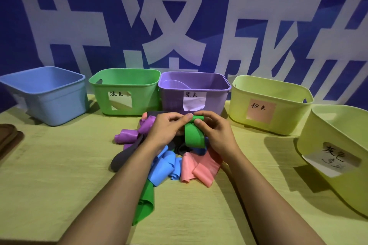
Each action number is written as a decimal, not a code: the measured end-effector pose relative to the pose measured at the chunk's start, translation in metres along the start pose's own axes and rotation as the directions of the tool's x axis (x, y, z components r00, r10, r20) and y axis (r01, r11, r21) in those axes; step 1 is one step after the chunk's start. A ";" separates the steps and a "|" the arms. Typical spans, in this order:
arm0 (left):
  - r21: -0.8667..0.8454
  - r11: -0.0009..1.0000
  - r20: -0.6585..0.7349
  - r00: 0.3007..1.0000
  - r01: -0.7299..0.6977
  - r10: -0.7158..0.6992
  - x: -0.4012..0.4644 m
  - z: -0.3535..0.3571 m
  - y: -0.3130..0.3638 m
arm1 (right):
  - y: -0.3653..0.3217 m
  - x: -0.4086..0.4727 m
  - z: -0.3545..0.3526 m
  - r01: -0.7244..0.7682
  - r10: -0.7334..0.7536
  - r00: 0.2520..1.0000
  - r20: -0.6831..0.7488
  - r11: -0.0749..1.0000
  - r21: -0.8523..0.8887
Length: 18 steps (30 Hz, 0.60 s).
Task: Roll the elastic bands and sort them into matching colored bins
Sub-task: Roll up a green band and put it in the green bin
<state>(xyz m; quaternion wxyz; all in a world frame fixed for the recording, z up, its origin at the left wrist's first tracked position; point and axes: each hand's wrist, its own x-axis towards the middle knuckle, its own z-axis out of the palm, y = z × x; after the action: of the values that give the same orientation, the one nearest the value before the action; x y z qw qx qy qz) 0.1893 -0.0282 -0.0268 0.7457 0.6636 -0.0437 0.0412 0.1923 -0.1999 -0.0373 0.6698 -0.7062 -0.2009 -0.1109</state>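
Both my hands hold one green elastic band (194, 135) above a heap of bands in the middle of the table. My left hand (166, 128) pinches its top edge from the left, and my right hand (214, 130) grips it from the right. The band's upper end is curled over and the rest hangs down in a loop. Beneath lie purple bands (129, 135), a dark grey band (124, 156), blue bands (164, 167), pink bands (201, 167) and another green band (145, 203). Along the back stand the blue bin (49, 93), green bin (123, 89) and purple bin (195, 89).
Two yellow-green bins with paper labels stand on the right, one at the back (268, 103) and one nearer (338, 151). A brown object (8, 139) lies at the table's left edge. A blue wall with large white characters rises behind the bins.
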 end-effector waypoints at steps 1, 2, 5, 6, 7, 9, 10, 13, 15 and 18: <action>0.015 1.000 -0.007 1.000 -0.011 0.011 0.001 0.000 -0.001 | 0.001 0.000 0.000 -0.010 0.010 1.000 -0.003 1.000 0.000; 0.029 0.999 -0.013 1.000 -0.019 0.020 0.001 0.000 -0.001 | 0.002 0.000 0.000 -0.026 0.026 1.000 -0.008 1.000 0.006; 0.038 0.998 -0.019 0.999 -0.049 0.049 0.001 0.001 0.000 | 0.003 0.001 0.001 -0.106 0.108 0.994 -0.026 0.992 0.065; 0.034 0.997 -0.017 0.998 -0.062 0.063 0.000 0.001 0.001 | 0.002 0.000 0.001 -0.131 0.134 0.990 -0.036 0.988 0.082; 0.036 0.996 -0.018 0.997 -0.079 0.080 0.001 0.001 0.001 | 0.000 0.000 0.001 -0.150 0.154 0.987 -0.046 0.985 0.083; 0.052 0.993 -0.017 0.994 -0.107 0.108 0.001 0.000 0.001 | -0.004 -0.001 0.002 -0.176 0.180 0.981 -0.069 0.983 0.055; 0.060 0.992 -0.011 0.993 -0.114 0.115 0.001 0.000 0.001 | -0.004 -0.001 0.002 -0.196 0.199 0.977 -0.077 0.980 0.045; 0.094 0.986 0.022 0.991 -0.136 0.134 0.001 0.001 -0.001 | -0.006 -0.001 0.001 -0.231 0.232 0.966 -0.111 0.973 0.022; 0.115 0.982 0.047 0.988 -0.151 0.147 0.000 0.001 -0.001 | -0.007 -0.001 -0.001 -0.242 0.239 0.961 -0.136 0.970 -0.004; 0.135 0.976 0.062 0.985 -0.169 0.162 -0.001 -0.001 -0.001 | -0.011 -0.002 0.000 -0.254 0.253 0.955 -0.157 0.967 0.014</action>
<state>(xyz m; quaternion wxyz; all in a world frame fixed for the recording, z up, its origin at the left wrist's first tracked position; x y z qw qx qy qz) 0.1889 -0.0277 -0.0279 0.6899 0.7092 -0.1146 0.0891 0.1857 -0.2003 -0.0282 0.6899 -0.7174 -0.0546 -0.0802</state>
